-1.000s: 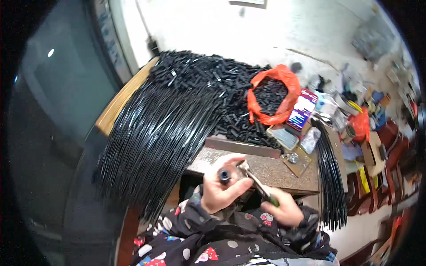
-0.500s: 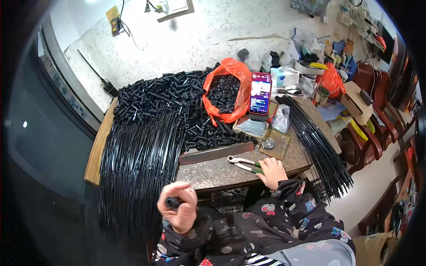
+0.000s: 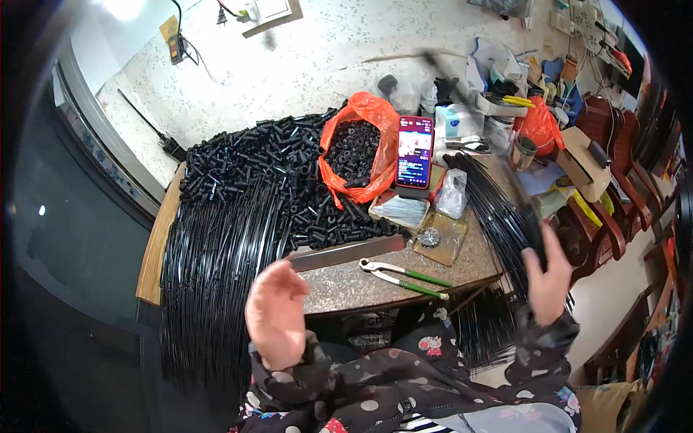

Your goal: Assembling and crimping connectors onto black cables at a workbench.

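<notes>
My right hand (image 3: 550,281) is raised over the right side of the table, closed on a long black rod (image 3: 521,191). The rod slants up and to the left, blurred by motion, with a thicker dark far end. At the front left, my left hand (image 3: 278,314) is cupped with its fingers loosely bent, and nothing shows in it. Between the hands lie green-handled pincers (image 3: 404,278) on the tabletop. Many thin black rods (image 3: 216,281) hang over the table edge beside my left hand. Another bundle of black rods (image 3: 487,202) lies beneath my right hand.
Behind the metal bar (image 3: 350,252) is a heap of short black tubes (image 3: 253,155). An orange bag (image 3: 375,108) holds small black parts. A phone (image 3: 414,155) stands beside a tray of thin pins (image 3: 401,209). Wooden chairs (image 3: 624,173) stand at the right.
My right hand has left the pincers and moved right, and now holds a black rod. The black tube end seen in my left hand is gone, and its fingers have loosened.
</notes>
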### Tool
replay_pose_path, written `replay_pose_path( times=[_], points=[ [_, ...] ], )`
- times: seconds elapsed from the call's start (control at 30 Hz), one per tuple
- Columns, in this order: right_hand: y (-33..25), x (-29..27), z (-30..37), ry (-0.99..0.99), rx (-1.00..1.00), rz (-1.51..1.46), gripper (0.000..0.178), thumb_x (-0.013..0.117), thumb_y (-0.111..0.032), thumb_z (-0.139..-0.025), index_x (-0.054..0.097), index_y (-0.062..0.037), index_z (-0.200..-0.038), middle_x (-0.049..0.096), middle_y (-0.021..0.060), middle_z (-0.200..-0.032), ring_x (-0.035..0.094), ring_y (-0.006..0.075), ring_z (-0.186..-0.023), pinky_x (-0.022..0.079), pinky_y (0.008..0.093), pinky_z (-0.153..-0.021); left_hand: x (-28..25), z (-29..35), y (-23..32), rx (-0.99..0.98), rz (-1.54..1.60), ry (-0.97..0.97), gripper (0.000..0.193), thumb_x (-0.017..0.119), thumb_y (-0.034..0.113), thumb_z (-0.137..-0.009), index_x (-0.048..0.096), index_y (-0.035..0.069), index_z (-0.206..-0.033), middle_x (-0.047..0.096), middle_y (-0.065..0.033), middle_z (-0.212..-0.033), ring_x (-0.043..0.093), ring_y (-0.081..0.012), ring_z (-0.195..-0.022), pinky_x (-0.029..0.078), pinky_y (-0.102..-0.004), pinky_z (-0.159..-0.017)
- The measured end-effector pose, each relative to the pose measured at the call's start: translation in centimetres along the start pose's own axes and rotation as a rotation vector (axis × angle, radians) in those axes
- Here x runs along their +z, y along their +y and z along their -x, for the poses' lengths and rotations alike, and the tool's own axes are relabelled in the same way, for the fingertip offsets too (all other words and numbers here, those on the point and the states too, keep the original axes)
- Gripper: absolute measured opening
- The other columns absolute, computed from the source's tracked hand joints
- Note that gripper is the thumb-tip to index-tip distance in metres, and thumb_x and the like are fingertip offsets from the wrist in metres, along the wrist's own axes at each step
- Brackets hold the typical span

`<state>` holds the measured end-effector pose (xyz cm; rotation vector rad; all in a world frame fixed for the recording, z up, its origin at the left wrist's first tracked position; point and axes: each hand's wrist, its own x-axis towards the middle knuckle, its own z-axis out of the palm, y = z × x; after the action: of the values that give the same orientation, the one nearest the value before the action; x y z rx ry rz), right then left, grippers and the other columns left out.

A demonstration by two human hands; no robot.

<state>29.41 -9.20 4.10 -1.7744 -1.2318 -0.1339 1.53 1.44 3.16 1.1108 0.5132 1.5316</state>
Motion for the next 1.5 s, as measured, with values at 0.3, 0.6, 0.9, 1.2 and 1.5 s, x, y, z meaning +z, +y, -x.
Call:
replay_pose_path(
  times=[0.3,0.6,0.9,1.2,1.5],
  points=[
    [9.2,3.3,-1.8,-0.464,0.374,0.712,0.05,0.048,-0.033,-0.068,0.035,-0.0088,-0.109,0.038,0.0088,-0.103,0.033,0.0275,-0.097,0.028,0.0402,-0.077,0.2,5.5,-5.6,-0.533,0.372,0.094,0.037,0.036,0.033,-0.078,0.046,-0.003,-0.084,0.047,-0.0081,-0.075,0.045,-0.0155,-0.07,0.038,-0.0279,-0.065],
    [1.5,3.8,2.3,-0.256,-0.295,-0.256,0.032,0.054,0.001,-0.056,0.048,0.0009,-0.088,0.047,0.0143,-0.088,0.047,0.0265,-0.077,0.038,0.0309,-0.068,0.4,5.4,-6.0,-0.423,0.575,0.349,0.045,0.032,0.04,-0.077,0.049,-0.001,-0.08,0.048,-0.0072,-0.074,0.045,-0.0166,-0.069,0.037,-0.0274,-0.065],
    [-4.6,9.6,7.4,-0.535,-1.04,-0.576,0.03,0.049,-0.008,-0.056,0.049,-0.0026,-0.085,0.045,0.0085,-0.087,0.045,0.021,-0.08,0.039,0.0299,-0.064,4.6,4.8,-6.2,-0.658,0.659,0.312,0.06,0.032,0.056,-0.069,0.041,0.002,-0.095,0.045,-0.0077,-0.087,0.041,-0.0185,-0.082,0.034,-0.0311,-0.071],
    [-6.4,10.5,8.2,-0.512,-1.035,-0.508,0.028,0.05,-0.01,-0.054,0.049,-0.0024,-0.081,0.046,0.0088,-0.081,0.047,0.0219,-0.074,0.041,0.0292,-0.06,2.5,5.2,-5.6,-0.669,0.735,0.253,0.059,0.034,0.055,-0.069,0.04,0.002,-0.095,0.042,-0.0078,-0.09,0.041,-0.018,-0.083,0.034,-0.0319,-0.073],
    [-7.0,11.3,10.3,-0.769,-0.815,-0.378,0.027,0.049,-0.013,-0.056,0.049,-0.0041,-0.081,0.047,0.0082,-0.082,0.047,0.0226,-0.071,0.04,0.0282,-0.059,0.7,4.4,-5.1,-0.702,0.8,0.308,0.058,0.034,0.054,-0.069,0.041,0.002,-0.093,0.042,-0.0078,-0.09,0.04,-0.0184,-0.083,0.033,-0.032,-0.073]
  ],
)
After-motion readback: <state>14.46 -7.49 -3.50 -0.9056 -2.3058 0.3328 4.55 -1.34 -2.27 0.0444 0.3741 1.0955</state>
